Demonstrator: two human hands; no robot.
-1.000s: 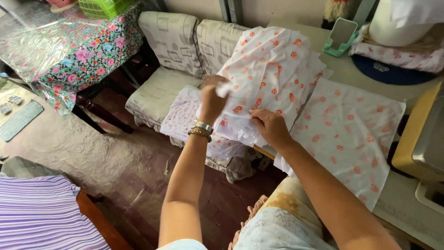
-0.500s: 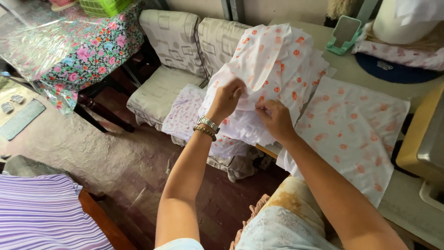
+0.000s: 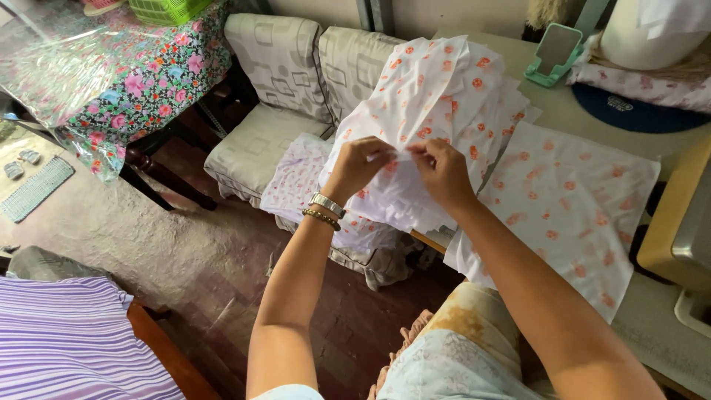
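Note:
A white cloth piece with orange flower print [image 3: 437, 81] is lifted over the table's left edge. My left hand [image 3: 359, 164], with a watch and a bead bracelet on its wrist, pinches the near edge of that cloth. My right hand [image 3: 443, 169] pinches the same edge right beside it, fingertips almost touching. A second piece of the same printed cloth [image 3: 563, 200] lies flat on the table to the right and hangs over the front edge. A paler printed cloth [image 3: 300, 178] lies on the chair seat below.
Two cushioned grey chairs [image 3: 278, 59] stand at the left of the table. A flowered, plastic-covered table [image 3: 118, 74] is at far left. A green phone stand [image 3: 554, 52], a sewing machine [image 3: 685, 222] at right, and purple striped fabric [image 3: 59, 341] at lower left.
Both hands have come together on the cloth's near edge; the left hand moved right and down, and the cloth has shifted and bunched toward them.

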